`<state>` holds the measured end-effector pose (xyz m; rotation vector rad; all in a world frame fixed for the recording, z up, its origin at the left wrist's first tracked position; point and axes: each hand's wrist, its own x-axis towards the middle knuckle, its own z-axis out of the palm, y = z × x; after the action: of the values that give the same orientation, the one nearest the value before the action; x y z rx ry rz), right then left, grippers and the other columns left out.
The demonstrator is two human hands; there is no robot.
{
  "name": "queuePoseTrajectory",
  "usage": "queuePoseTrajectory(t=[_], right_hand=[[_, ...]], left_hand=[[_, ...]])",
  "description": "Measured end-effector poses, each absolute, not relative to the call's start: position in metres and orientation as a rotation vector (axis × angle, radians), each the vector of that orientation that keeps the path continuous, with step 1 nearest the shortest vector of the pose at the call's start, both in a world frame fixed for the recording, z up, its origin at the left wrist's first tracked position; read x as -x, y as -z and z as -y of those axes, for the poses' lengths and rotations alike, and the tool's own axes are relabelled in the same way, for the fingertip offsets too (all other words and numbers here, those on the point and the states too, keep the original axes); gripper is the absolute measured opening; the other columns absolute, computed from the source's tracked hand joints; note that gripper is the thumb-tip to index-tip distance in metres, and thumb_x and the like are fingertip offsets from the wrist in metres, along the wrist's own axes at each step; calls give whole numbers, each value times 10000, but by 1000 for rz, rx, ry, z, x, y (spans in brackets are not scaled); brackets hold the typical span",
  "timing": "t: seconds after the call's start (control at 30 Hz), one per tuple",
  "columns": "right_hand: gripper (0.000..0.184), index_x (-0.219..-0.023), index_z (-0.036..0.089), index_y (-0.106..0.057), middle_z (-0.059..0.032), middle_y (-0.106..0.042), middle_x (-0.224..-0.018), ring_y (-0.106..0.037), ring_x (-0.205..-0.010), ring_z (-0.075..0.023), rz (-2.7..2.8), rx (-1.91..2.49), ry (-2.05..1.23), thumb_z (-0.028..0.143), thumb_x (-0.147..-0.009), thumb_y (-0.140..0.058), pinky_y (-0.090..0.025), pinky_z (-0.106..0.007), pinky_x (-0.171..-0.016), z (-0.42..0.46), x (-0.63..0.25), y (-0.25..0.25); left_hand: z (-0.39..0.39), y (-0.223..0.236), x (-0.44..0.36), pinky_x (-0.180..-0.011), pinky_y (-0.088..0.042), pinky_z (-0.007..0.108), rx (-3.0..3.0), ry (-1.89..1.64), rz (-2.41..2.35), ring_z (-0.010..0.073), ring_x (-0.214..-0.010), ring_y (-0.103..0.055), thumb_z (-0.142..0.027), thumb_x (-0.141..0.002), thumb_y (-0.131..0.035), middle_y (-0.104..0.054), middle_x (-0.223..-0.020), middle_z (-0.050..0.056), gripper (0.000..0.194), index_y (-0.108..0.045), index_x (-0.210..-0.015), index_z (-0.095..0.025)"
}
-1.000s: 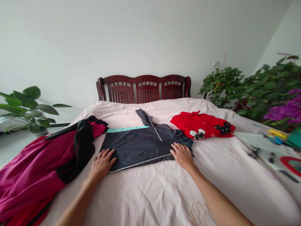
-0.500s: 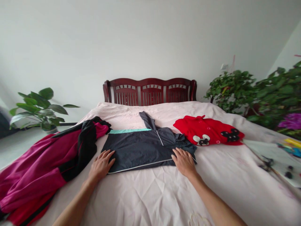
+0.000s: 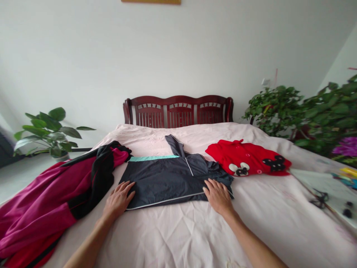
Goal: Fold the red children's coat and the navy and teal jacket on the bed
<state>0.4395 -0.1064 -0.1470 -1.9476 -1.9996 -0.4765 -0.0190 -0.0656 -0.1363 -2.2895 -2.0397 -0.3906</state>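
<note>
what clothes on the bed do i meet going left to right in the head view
Magenta-and-black garment → dark garment with white piping → red buttoned top.

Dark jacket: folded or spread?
Partly folded: the dark jacket lies flat, body doubled, one sleeve sticking out beyond its far edge.

No readable text, label, brand, number or sign shows on anything in view.

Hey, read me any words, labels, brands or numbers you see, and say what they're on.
I can't make out any readable text.
Red garment: bow shapes and dots, no lettering.
Dark jacket: white piping, no readable label.
Items at the right edge: too blurred to tell.
</note>
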Motion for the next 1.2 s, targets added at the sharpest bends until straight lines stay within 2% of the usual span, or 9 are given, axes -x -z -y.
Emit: queuePoseTrajectory(t=[0.6, 1.2], right_hand=[[453, -1316, 221, -608, -99, -605, -1382, -537, -1257, -269, 2017, 1944, 502, 395, -1013, -319, -344, -453, -1075, 107, -438, 145], [432, -1315, 209, -607, -105, -601, -1389, -531, -1270, -271, 2009, 1938, 490, 390, -1017, -351, -331, -449, -1083, 107, -439, 147]], left_hand=[[67, 134, 18, -1146, -365, 422, 2295, 450, 2044, 251, -1421, -406, -462, -965, -399, -527, -1492, 37, 501, -542, -1411, -286], [68, 135, 17, -1155, -357, 397, 2278, 442, 2023, 241, -1412, -416, -445, -972, -391, -542, -1477, 40, 493, -551, -1402, -265]])
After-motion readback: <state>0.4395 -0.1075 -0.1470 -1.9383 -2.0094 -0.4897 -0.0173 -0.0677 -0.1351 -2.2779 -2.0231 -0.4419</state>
